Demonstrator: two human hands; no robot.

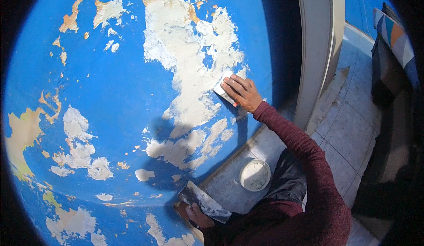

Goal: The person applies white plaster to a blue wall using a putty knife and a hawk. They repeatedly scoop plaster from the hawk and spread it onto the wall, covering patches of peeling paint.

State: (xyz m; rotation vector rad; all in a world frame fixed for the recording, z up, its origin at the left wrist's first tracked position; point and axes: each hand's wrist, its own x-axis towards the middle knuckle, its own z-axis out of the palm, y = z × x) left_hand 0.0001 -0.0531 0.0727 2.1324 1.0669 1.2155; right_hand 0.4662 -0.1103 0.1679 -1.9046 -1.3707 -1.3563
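Observation:
My right hand (245,94) grips a flat putty scraper (224,88), fingers spread over its back, and presses it to the right edge of a large white filler patch (185,56) on the blue wall (119,82). Lower down, close to the wall's foot, my left hand (201,216) is closed round a wide filling knife (204,201). White filler is smeared across its broad blade. Between the wall and my leg, a round white tub (255,175) with pale filler in it stands on the floor.
A pale door frame (316,47) rises to the right of the wall. Grey tiles (346,122) cover the floor. Dark furniture with a patterned cloth (397,38) stands at the far right. Smaller filler patches and peeled paint (24,135) mark the wall's left side.

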